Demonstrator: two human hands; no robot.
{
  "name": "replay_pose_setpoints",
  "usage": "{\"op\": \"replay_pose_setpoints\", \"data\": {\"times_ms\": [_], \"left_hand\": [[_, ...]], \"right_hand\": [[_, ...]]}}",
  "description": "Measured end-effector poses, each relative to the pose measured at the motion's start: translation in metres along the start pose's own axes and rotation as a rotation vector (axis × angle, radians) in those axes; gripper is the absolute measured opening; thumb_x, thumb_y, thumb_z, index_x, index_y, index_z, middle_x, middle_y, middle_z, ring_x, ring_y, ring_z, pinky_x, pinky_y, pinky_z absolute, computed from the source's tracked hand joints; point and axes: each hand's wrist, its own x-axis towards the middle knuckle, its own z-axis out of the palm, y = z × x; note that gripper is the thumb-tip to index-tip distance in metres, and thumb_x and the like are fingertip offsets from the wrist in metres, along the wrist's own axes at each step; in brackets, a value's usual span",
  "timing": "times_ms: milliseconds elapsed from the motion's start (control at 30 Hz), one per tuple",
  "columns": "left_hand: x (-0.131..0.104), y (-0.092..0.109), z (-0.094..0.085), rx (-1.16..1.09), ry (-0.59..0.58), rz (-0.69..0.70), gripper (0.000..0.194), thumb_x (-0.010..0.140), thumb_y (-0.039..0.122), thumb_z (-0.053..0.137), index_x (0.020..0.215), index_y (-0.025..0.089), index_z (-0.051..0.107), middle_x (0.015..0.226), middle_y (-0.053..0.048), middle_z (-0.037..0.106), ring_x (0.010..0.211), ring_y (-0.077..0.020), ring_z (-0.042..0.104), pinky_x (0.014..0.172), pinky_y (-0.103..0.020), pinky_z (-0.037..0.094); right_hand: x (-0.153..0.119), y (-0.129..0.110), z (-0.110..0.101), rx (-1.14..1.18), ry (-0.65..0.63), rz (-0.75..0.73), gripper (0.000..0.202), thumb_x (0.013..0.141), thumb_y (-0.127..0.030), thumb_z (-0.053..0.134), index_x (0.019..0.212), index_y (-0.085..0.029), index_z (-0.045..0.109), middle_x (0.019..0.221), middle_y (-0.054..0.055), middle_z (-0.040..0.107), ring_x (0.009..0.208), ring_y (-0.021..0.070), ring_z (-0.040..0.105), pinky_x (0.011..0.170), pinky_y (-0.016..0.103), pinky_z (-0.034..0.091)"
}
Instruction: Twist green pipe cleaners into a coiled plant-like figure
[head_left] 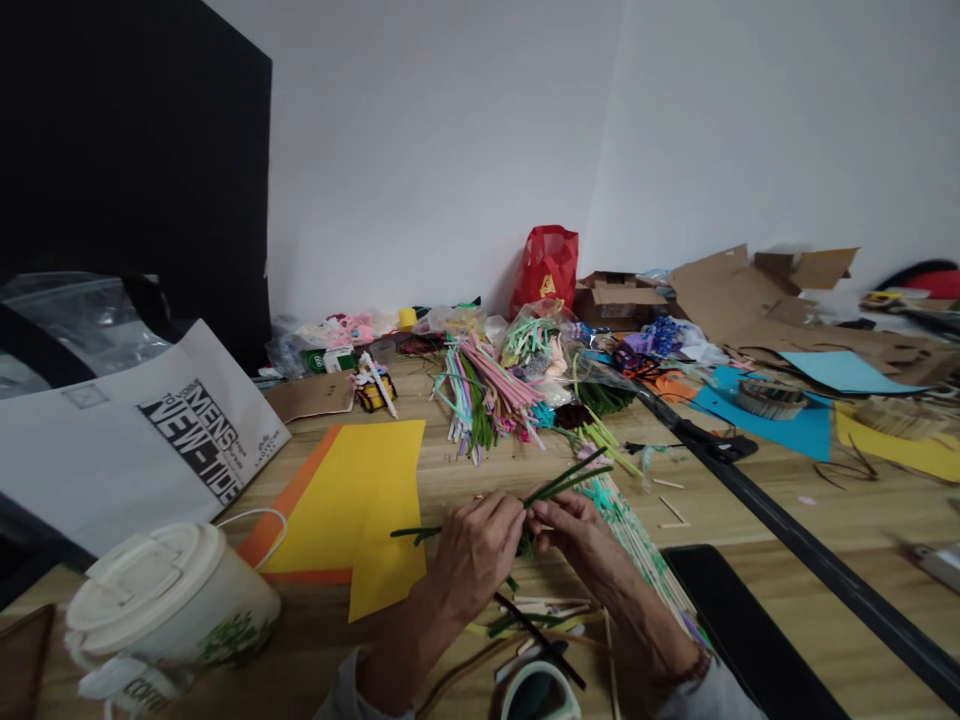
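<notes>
In the middle of the head view, both hands meet over the table around a bunch of dark green pipe cleaners [568,482]. The stems stick out to the upper right, and other green ends poke out left of the knuckles. My left hand [480,552] is closed with its fingertips pinching the bunch. My right hand [583,542] pinches it from the other side, thumb and fingers together. The exact crossing point is hidden by the fingers. Below the hands lie a dark brown strip [540,640] and a roll of tape [541,692].
Yellow paper [375,500] lies left, near a white lidded container [172,600] and a printed bag [142,440]. Coloured pipe cleaners [495,390] are piled behind the hands. Thin sticks [637,530], a black phone [742,630] and a long black bar [810,540] lie right.
</notes>
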Motion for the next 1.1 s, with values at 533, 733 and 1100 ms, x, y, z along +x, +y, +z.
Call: {"op": "replay_pose_setpoints", "data": {"times_ms": [533, 733, 1100], "left_hand": [[0.009, -0.002, -0.013, -0.932, -0.258, -0.413, 0.03, 0.086, 0.039, 0.048, 0.076, 0.014, 0.062, 0.058, 0.002, 0.052, 0.051, -0.0087, 0.04, 0.05, -0.02, 0.029], [0.013, -0.006, -0.017, -1.291, -0.442, -0.488, 0.038, 0.075, 0.048, 0.06, 0.073, 0.01, 0.064, 0.055, 0.001, 0.051, 0.043, -0.0049, 0.029, 0.043, -0.019, 0.02], [0.006, 0.004, -0.018, -0.297, -0.066, -0.167, 0.019, 0.087, 0.019, 0.048, 0.079, 0.018, 0.064, 0.075, -0.002, 0.067, 0.069, -0.0138, 0.06, 0.065, -0.023, 0.042]], "right_hand": [[-0.002, -0.003, -0.006, -0.035, -0.208, -0.052, 0.012, 0.077, -0.028, 0.07, 0.083, -0.018, 0.066, 0.068, -0.001, 0.058, 0.059, 0.0095, 0.053, 0.051, 0.019, 0.045], [-0.007, -0.008, -0.008, -0.079, -0.346, -0.078, 0.015, 0.08, -0.031, 0.066, 0.087, -0.018, 0.064, 0.074, 0.001, 0.059, 0.067, 0.0129, 0.056, 0.054, 0.022, 0.048], [0.001, 0.001, -0.004, -0.195, -0.109, -0.07, 0.024, 0.072, -0.039, 0.073, 0.079, -0.017, 0.068, 0.062, -0.001, 0.06, 0.053, 0.011, 0.054, 0.049, 0.022, 0.047]]}}
